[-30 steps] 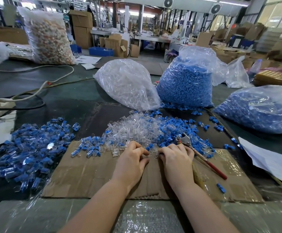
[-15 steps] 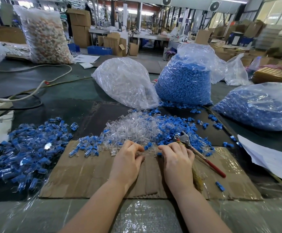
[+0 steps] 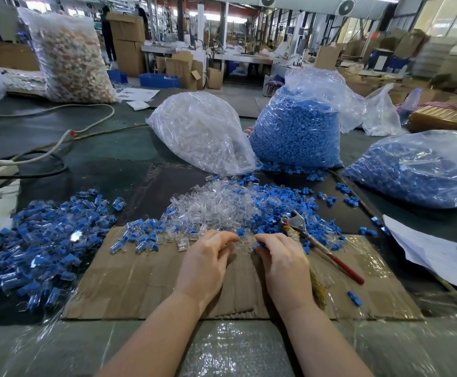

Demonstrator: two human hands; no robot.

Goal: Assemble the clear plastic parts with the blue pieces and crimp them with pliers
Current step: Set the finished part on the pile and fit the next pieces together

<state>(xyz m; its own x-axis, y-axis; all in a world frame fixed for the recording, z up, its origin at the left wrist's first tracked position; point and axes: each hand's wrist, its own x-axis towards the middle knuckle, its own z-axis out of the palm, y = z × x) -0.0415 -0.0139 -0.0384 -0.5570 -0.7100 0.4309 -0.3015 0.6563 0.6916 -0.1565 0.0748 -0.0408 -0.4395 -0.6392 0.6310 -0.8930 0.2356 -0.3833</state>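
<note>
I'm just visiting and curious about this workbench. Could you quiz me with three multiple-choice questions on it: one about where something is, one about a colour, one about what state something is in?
1. Where do the pliers lie?
A. by the right hand
B. left of the left hand
C. on the white paper

2. What colour are the plier handles?
A. green
B. red
C. yellow

3. What are the pliers doing?
A. crimping a part
B. held in the left hand
C. lying unheld

Answers:
1 A, they rest just beside the right hand.
2 B, the grip near the cardboard edge is red.
3 C, both hands, including the left hand, are at the loose parts instead.
</note>
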